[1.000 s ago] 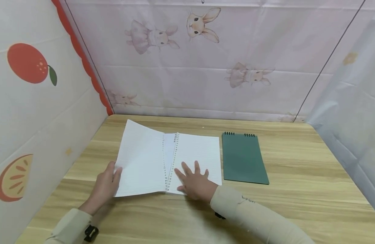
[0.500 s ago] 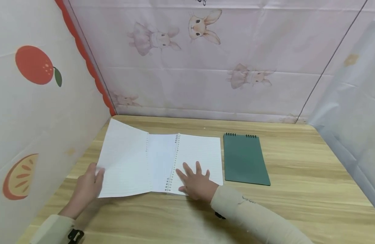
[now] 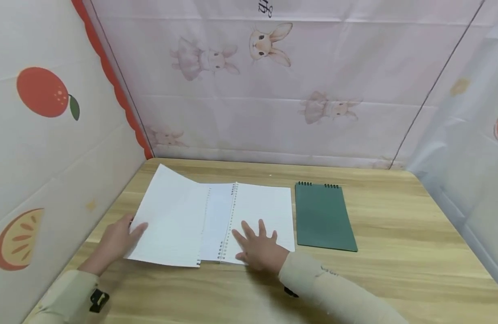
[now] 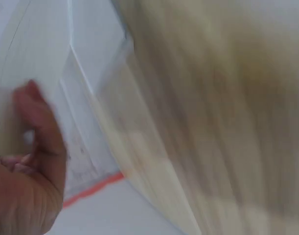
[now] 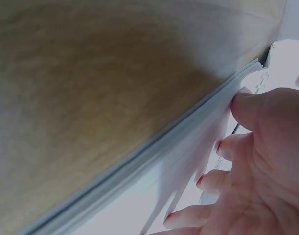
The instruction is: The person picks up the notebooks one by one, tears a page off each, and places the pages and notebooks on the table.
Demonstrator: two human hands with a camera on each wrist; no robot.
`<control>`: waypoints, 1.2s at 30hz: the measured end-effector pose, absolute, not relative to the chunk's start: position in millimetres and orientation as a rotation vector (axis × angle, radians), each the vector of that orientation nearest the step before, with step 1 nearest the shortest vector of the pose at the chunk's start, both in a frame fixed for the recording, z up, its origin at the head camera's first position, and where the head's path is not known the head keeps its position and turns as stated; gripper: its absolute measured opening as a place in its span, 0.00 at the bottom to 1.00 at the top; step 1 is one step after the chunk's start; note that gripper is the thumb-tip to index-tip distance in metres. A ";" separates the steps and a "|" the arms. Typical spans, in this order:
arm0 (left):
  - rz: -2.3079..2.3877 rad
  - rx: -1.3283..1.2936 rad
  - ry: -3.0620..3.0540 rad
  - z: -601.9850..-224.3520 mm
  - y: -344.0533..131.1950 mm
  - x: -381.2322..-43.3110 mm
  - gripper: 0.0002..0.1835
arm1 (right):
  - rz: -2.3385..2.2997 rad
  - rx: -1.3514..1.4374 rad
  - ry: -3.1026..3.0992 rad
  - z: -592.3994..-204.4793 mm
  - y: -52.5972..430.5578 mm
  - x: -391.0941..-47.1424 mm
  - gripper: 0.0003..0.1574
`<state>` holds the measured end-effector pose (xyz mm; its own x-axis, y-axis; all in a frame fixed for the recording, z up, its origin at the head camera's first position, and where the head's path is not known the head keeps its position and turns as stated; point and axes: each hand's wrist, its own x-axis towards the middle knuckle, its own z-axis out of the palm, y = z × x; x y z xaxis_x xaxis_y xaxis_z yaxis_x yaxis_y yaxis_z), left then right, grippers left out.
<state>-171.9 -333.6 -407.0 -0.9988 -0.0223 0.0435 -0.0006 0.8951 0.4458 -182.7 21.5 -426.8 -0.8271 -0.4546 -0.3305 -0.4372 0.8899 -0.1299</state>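
In the head view my left hand pinches the left edge of a white lined sheet of paper, its thumb on top. The sheet's holed right edge lies apart from the rings, and its far left corner is raised. My right hand rests with fingers spread on the right page of an open spiral notebook. Left of the rings, part of the notebook's pale left side shows beneath the sheet. The left wrist view is blurred; the hand curls its fingers at the paper.
A dark green top-spiral notepad lies closed just right of the open notebook. Both are on a wood-grain table. Printed cloth walls stand at the back and on both sides.
My left hand has drawn the sheet leftward from the rings, then shifted it slightly back to the right and turned it. The right hand has stayed on the notebook.
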 end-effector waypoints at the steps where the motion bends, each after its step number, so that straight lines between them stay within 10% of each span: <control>1: -0.668 0.005 -3.024 -407.0 -339.2 -175.5 0.29 | -0.068 -0.659 2.706 -426.8 21.8 -182.3 0.42; 17: -0.386 0.177 -3.120 -416.1 -386.4 -187.2 0.27 | -0.067 -0.625 2.718 -423.1 22.4 -180.3 0.42; 36: -0.286 -0.534 -3.198 -451.6 -353.6 -181.0 0.36 | -0.039 -0.620 2.710 -426.1 19.3 -180.7 0.42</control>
<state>-181.0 -353.6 -451.6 -0.9399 0.3316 -0.0820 0.3118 0.9309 0.1905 -180.7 19.3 -426.1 -0.8391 -0.4259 -0.3386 -0.4160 0.9033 -0.1051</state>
